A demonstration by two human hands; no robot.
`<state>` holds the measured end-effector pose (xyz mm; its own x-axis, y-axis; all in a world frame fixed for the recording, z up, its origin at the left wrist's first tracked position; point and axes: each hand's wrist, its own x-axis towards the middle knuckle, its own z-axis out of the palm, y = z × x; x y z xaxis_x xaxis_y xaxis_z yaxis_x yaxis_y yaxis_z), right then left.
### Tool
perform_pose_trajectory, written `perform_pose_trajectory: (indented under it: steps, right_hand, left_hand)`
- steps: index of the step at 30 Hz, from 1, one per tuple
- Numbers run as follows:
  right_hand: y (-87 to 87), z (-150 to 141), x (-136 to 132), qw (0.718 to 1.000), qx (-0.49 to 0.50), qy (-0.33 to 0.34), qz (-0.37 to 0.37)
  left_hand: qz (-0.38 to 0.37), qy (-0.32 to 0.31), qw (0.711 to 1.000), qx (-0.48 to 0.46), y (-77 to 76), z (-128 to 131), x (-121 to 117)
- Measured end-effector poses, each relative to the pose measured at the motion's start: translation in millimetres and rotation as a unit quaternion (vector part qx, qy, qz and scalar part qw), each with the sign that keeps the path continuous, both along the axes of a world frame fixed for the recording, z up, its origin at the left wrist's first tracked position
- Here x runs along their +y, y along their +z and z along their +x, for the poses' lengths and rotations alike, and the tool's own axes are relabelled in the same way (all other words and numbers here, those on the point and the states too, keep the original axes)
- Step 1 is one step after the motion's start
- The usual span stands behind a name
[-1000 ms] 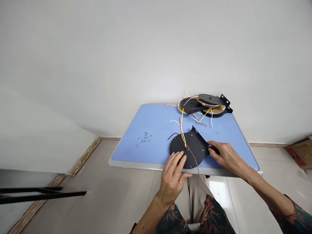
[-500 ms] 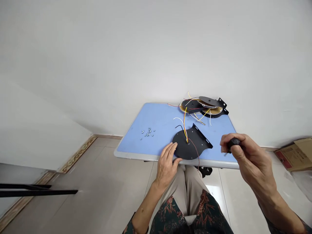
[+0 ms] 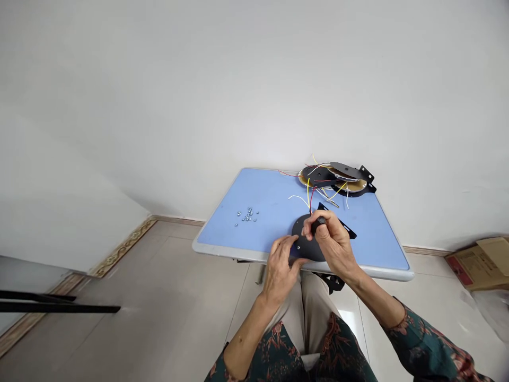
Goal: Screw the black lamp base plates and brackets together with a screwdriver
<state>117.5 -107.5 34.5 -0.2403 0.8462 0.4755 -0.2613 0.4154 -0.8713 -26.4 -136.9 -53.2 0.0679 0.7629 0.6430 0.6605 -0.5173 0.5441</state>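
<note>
Blue-topped table (image 3: pixel 262 193), view from above, person seated at the near edge. Left to right:

- Small bright metal nuts (image 3: pixel 248 215): loose cluster left of centre on the table, well apart from both hands.
- Left hand (image 3: pixel 281 268): open, fingers spread, no grip. Fingertips (image 3: pixel 287 245) rest on the left part of the plate.
- Black round metal plate (image 3: pixel 304 246): main item, lying flat near the table's near edge, around mid-width, partly covered by both hands. Its flanged bracket edge (image 3: pixel 345 227) sits on the far right side and pokes out past the right hand.
- Right hand (image 3: pixel 333 241): narrow grip, fingers closed around a black-handled tool (image 3: pixel 318 225), held over the plate. Tool tip is hidden behind the fingers, so contact with the plate can't be confirmed.
- Red and yellow wires (image 3: pixel 309 199): rise from the plate toward the far edge, with a white wire beside them.
- Stack of black plates and gold discs (image 3: pixel 338 178): near the far right corner of the table, tangled with more coloured wires, well apart from both hands.
- Cardboard box (image 3: pixel 479 260): on the floor, off the table's right edge.
</note>
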Motion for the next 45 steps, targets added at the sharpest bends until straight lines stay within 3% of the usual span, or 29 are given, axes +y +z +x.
perform_pose_trajectory:
  steps: [4,14,21,27,31,39,45]
  right_hand:
    - [-17.0,-2,13,1.000,0.007,-0.003,-0.021]
    - [-26.4,-10,16,0.998,0.010,0.027,-0.056]
    - [-15.8,-6,14,0.996,-0.082,0.039,-0.025]
    - [5.5,2,27,0.955,-0.280,-0.048,0.089]
    - [13.5,7,34,0.935,-0.337,-0.049,0.094]
    - [15.1,-4,20,0.871,-0.419,-0.184,0.180]
    - [11.8,2,29,0.877,-0.402,-0.159,0.211]
  left_hand:
    - [-0.018,-0.021,0.997,-0.068,5.2,-3,4]
    - [-0.039,-0.031,0.994,-0.093,7.0,-1,9]
    - [-0.032,-0.022,0.996,-0.075,3.8,-4,10]
    - [-0.021,-0.033,0.996,-0.083,7.5,-3,19]
    - [-0.020,-0.028,0.995,-0.093,9.1,0,23]
    - [-0.012,-0.015,0.998,-0.058,4.0,0,19]
    - [-0.020,-0.023,0.997,-0.068,0.8,-1,21]
